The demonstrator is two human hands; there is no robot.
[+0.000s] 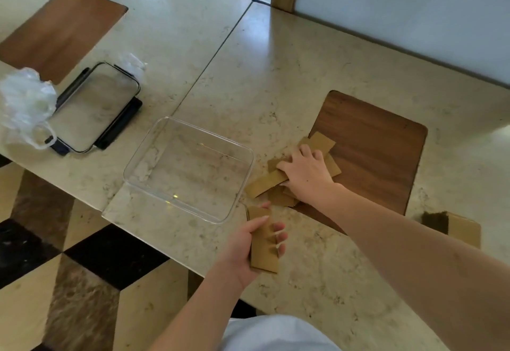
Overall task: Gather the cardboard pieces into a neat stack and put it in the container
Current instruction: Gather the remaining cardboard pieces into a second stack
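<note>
Several brown cardboard strips lie in a loose heap on the marble table, partly over a wooden inlay. My right hand lies on top of the heap, its fingers curled over the strips. My left hand holds a small stack of cardboard pieces just above the table's front edge, thumb on one side and fingers on the other. The clear square plastic container stands open to the left of the heap, with nothing in it.
The container's lid with dark clips lies at the left beside a crumpled plastic bag. A cardboard box sticks up at the table's right edge. Another wooden inlay is far left. Patterned floor lies below.
</note>
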